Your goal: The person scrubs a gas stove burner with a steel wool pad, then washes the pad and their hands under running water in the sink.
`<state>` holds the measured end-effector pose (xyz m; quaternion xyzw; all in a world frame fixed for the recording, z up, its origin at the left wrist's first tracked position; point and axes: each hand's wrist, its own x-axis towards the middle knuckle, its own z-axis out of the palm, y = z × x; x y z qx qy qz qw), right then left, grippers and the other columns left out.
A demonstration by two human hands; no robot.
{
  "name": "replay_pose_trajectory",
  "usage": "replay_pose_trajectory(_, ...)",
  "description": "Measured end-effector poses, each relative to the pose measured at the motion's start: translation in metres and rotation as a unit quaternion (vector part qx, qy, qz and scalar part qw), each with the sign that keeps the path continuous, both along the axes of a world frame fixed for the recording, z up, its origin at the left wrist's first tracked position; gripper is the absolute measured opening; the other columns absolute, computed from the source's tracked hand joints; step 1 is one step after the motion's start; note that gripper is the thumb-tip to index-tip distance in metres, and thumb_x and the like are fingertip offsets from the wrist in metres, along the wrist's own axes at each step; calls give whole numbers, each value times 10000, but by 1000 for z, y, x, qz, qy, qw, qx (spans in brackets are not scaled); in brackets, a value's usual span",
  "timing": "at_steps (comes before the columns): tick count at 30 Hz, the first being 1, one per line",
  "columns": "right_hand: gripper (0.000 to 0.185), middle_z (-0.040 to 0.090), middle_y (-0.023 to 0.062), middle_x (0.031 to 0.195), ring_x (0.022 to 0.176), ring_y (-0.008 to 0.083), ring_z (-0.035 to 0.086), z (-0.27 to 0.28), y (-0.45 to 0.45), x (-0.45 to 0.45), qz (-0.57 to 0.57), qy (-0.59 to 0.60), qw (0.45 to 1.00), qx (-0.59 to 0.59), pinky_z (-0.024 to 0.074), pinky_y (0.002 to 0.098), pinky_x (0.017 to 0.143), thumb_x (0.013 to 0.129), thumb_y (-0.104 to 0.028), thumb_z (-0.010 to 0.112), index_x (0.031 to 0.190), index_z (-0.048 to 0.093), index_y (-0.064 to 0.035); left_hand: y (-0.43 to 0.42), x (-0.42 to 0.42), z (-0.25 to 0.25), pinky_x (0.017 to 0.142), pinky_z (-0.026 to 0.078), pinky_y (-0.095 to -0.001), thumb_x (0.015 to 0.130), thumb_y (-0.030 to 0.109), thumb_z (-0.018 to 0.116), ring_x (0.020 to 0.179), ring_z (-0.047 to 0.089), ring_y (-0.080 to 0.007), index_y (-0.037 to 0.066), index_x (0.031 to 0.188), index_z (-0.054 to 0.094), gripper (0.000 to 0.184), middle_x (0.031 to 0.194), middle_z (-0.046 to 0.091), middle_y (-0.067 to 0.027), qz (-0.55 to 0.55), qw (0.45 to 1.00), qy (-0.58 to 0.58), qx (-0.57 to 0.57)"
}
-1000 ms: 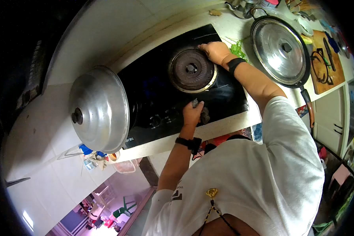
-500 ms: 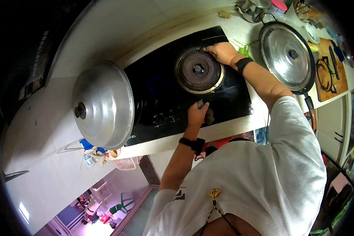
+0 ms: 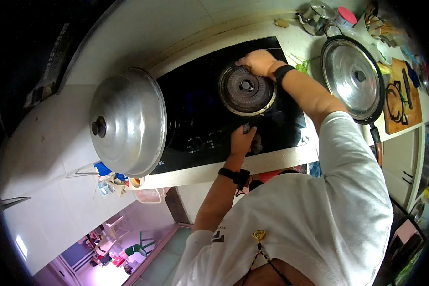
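My left hand [image 3: 243, 140] is closed around a dark grey crumpled cloth or scourer [image 3: 257, 143], low on the black glass cooktop [image 3: 190, 102]. A bit of grey also shows above my thumb. My right hand [image 3: 257, 63] is at the upper edge of the round brown burner [image 3: 245, 88], its fingers bent and pressed together over the rim. What lies under those fingertips is too dark to make out. Around the burner runs a pale, stained ring. Both wrists wear black bands.
A large domed metal lid [image 3: 128, 123] covers the cooktop's left part. To the right are a lidded pan [image 3: 352, 81] and a wooden board [image 3: 395, 125] with a black pan support and a knife. A metal kettle [image 3: 314, 19] stands at the back; green leaves [image 3: 302, 66] lie near my right wrist.
My right hand has moved left along the burner's upper rim. My left hand keeps its grip near the cooktop's front. The whole view has shifted slightly.
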<state>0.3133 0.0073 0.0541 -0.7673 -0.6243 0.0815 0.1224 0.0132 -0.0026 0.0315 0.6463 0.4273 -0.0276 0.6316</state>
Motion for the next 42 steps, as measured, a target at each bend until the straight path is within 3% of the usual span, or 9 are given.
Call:
replay_pose_trajectory(7,409,728,137,1045,954,350,687,-3,3,12,0,31,999,-22,548,454,820,829,-103,636,1217,710,-210,1,-5,-18,412,397,-332,896,266,722,458,520,-149,14,776,617,298,625,583,-52,-41,984,-55,164)
replay_pose_trajectory(10,415,729,131,1052,972,344,681,-2,23,1,46,20,999,-5,546,452,820,826,-86,620,1208,716,-216,-1,2,5,413,405,-336,897,269,720,460,529,-153,10,790,636,293,639,606,-63,12,1000,15,5)
replay_pose_trajectory(17,420,728,97,1095,1003,314,679,9,35,8,60,37,995,-64,547,429,835,820,-61,648,1207,722,-204,3,-2,-8,398,399,-324,893,270,723,450,537,-155,10,842,668,270,671,644,-78,-20,998,4,54)
replay_pose_trajectory(19,341,729,146,977,900,354,685,6,38,-2,118,56,991,3,538,447,787,816,-102,649,1130,748,-191,-1,0,-4,411,423,-331,886,271,730,469,564,-168,-2,835,662,286,671,643,-80,-15,994,-2,105)
replay_pose_trajectory(23,368,728,152,987,938,353,684,15,48,-23,110,48,993,-17,539,452,807,791,-89,648,1134,742,-185,4,-6,-21,417,435,-335,880,284,739,460,560,-173,-2,825,660,303,673,645,-83,0,997,18,69)
replay_pose_trajectory(25,349,726,152,986,938,356,682,1,26,-4,34,63,997,1,538,444,804,815,-101,639,1140,738,-180,5,-9,-51,409,427,-337,876,290,742,447,541,-165,6,817,654,303,665,632,-78,-34,978,-49,200)
replay_pose_trajectory(28,252,717,161,962,894,377,675,-18,-27,19,-35,64,997,15,529,465,759,892,-153,604,1116,719,-147,2,-3,-28,403,418,-338,878,279,737,440,526,-156,10,795,639,297,636,605,-67,12,999,3,36)
replay_pose_trajectory(34,343,715,173,972,899,377,690,0,-97,-29,-196,35,979,-32,549,482,758,897,-184,543,1208,681,-217,1,4,-10,387,399,-322,885,263,726,413,501,-152,25,800,637,268,598,574,-38,29,999,15,3)
replay_pose_trajectory(42,285,709,215,1000,952,400,684,1,-97,-50,-296,71,952,-42,546,496,812,873,-136,532,1098,707,-115,1,5,-6,368,389,-318,881,265,731,401,492,-147,17,795,631,281,586,573,-42,28,999,23,-3)
